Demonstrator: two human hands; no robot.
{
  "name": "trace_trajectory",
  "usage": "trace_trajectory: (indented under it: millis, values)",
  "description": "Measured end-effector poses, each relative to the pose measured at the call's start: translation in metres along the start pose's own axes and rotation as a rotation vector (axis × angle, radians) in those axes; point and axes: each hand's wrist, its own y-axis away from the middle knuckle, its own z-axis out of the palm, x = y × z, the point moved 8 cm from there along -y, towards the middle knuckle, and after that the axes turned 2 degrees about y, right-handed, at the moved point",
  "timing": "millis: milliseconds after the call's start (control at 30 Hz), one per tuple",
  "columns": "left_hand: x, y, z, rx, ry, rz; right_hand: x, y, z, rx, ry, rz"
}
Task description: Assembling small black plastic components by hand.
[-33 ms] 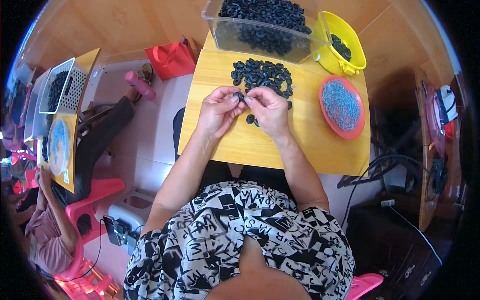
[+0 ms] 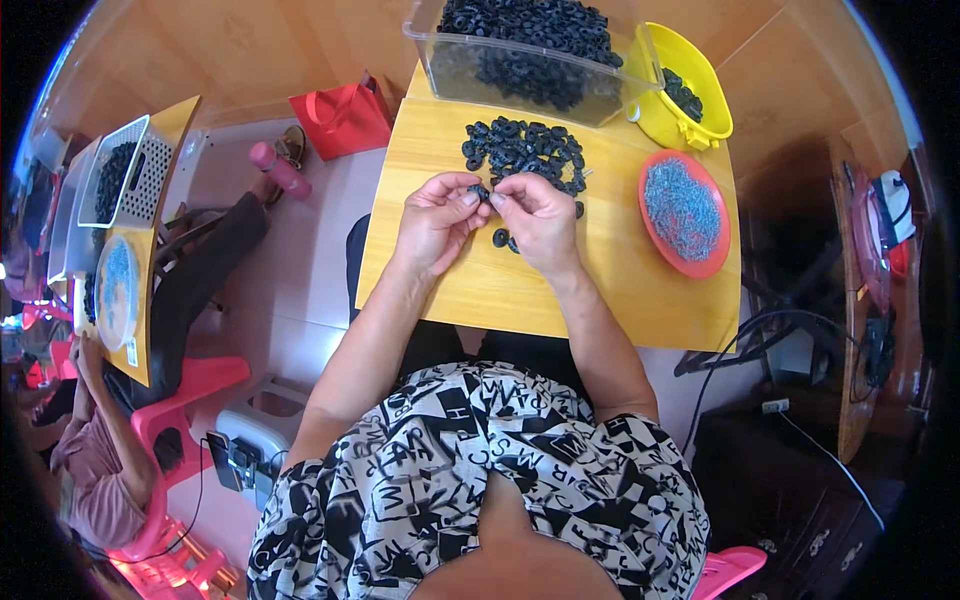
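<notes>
Small black ring (image 2: 483, 192) between fingertips

Small black ring (image 2: 482, 192) mostly hidden between fingertips of both hands; clear bin (image 2: 520, 75) cut off by top edge.

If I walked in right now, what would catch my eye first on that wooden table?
Probably the two hands meeting at the table's middle: the left hand and right hand pinch a small black ring between their fingertips. Just beyond them lies a loose heap of black rings, with a clear tub full of more at the far edge. To the right sit a red plate of small blue-grey pieces and a yellow bucket.
</notes>
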Motion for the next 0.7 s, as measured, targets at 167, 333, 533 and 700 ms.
trace_trajectory:
  millis: [167, 333, 533, 700]
  values:
    - [0.006, 0.003, 0.0, 0.056, -0.286, 0.136, -0.002, 0.001, 0.004, -0.035, 0.003, -0.03]
    - [0.001, 0.004, -0.001, 0.045, -0.213, 0.045, 0.008, -0.002, 0.0, -0.085, -0.022, 0.108]
    - [-0.001, -0.002, -0.008, -0.057, 0.046, -0.043, 0.012, -0.01, -0.021, 0.017, 0.055, 0.125]
    - [0.006, -0.008, -0.018, -0.076, 0.28, -0.005, 0.022, -0.014, -0.045, 0.096, 0.172, 0.087]
